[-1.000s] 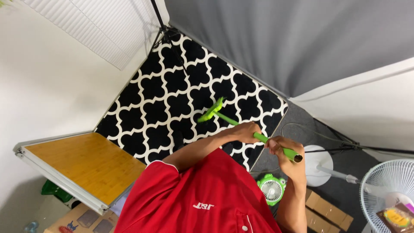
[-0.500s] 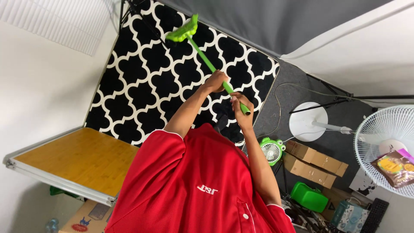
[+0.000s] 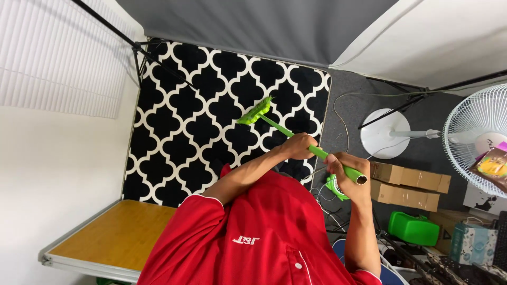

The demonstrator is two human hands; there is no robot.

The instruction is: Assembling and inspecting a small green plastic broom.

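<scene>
Both our left hand (image 3: 300,146) and right hand (image 3: 346,171) clamp the green broom (image 3: 296,140), whose head ahead could snag the patterned rug (image 3: 211,105).

Black-and-white patterned rug (image 3: 211,116) on grey floor (image 3: 348,105)

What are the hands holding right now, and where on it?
Both grip the green broom by its handle: left hand mid-shaft, right hand near the top end.
</scene>
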